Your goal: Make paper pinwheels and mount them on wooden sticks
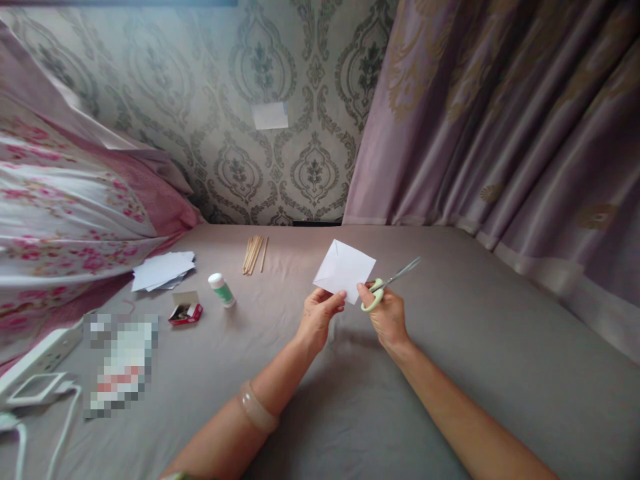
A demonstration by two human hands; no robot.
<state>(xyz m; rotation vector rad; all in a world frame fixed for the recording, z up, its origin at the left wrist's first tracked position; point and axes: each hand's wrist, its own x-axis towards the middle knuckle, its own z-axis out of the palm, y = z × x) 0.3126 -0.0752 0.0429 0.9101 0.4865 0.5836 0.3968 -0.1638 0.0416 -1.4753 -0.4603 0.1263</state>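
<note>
A square of white paper (346, 270), with crease lines near its upper left corner, is held up in front of me. My left hand (319, 317) pinches its lower edge, thumb on top. In my right hand (389, 317) is a pair of scissors (383, 287) with pale green handles, fingers closed round them. The blades point up and to the right, away from the paper. The right thumb also touches the paper's lower right edge. Fingers under the sheet are hidden.
On the grey sheet (480, 347) to the left lie several thin wooden sticks (254, 255), a glue stick (221, 291), a small red box (185, 312) and a stack of white paper (163, 271). A power strip (45, 357) with cables sits at far left. Curtains (450, 133) hang right.
</note>
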